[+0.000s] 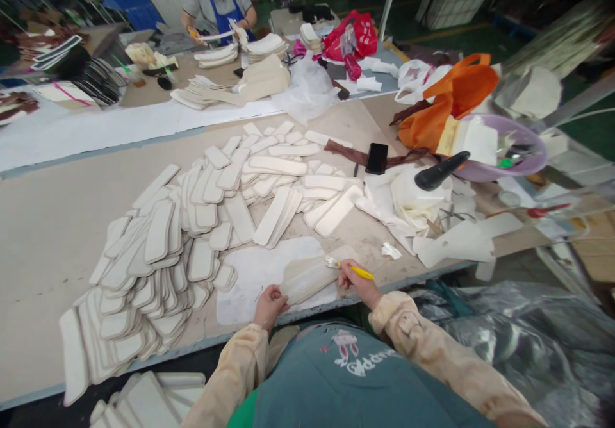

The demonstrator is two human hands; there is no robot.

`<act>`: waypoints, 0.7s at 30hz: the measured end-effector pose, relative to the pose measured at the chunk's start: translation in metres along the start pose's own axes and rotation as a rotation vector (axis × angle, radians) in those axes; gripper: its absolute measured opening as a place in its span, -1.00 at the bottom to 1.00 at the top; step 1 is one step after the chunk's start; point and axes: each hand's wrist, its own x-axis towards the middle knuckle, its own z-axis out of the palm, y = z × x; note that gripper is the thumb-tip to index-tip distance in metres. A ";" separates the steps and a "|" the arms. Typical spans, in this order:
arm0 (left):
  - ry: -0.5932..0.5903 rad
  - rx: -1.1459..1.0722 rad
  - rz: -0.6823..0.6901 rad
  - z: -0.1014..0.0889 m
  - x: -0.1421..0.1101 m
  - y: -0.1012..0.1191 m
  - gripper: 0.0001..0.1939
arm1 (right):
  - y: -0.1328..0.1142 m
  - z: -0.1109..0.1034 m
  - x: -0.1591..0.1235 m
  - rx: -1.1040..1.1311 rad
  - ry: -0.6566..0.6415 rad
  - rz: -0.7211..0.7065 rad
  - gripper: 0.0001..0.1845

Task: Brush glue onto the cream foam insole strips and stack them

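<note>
The left hand [270, 306] is at the near left end of a pale piece [307, 280], its grip closed, thumb and fingertips pinching the edge. The right hand [358, 280] has its grip closed around a brush [361, 272] with a yellow handle, the white-coated head pointing left and meeting the far right part of the piece. The piece lies flat near the front edge of the desk [38, 242], over a white sheet [240, 287] that reaches out beyond it on the left and at the far side.

Left of the sheet and beyond it spreads a large heap [163, 236] of off-white strips with rounded corners, many of them overlapping in fanned stacks. More strips [154, 402] lie lower down, below the desk's front edge at the left. To the right of the sheet sits a small crumpled white wad [391, 250]. Farther right stands a white container [418, 191] with a black object [442, 172] slanting up from its top, and flat white scraps [456, 242] lie in front of it. A black phone [377, 158] rests on a strip of brown cloth [346, 152]. Behind the container are an orange bag [451, 101] and a purple basin [533, 159] holding small items. Across the desk, a person in a blue apron [225, 15] holds a pale strip [216, 36] over other stacks.
</note>
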 end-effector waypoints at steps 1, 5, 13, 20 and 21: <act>0.000 0.000 -0.001 0.000 0.000 0.000 -0.72 | 0.001 -0.002 0.001 -0.008 0.032 -0.002 -0.57; -0.007 0.026 0.000 -0.002 -0.001 0.002 -0.72 | -0.005 -0.032 0.000 -0.055 0.172 -0.045 -0.58; 0.050 0.291 0.037 0.006 -0.001 0.004 -0.78 | -0.005 -0.068 -0.017 -0.019 0.355 -0.079 -0.56; 0.235 0.754 0.403 -0.011 0.004 0.041 -0.79 | 0.002 -0.062 -0.028 -0.154 0.344 -0.111 -0.55; 0.279 0.782 0.485 -0.015 0.008 0.054 -0.79 | 0.002 -0.061 -0.031 -0.163 0.348 -0.114 -0.56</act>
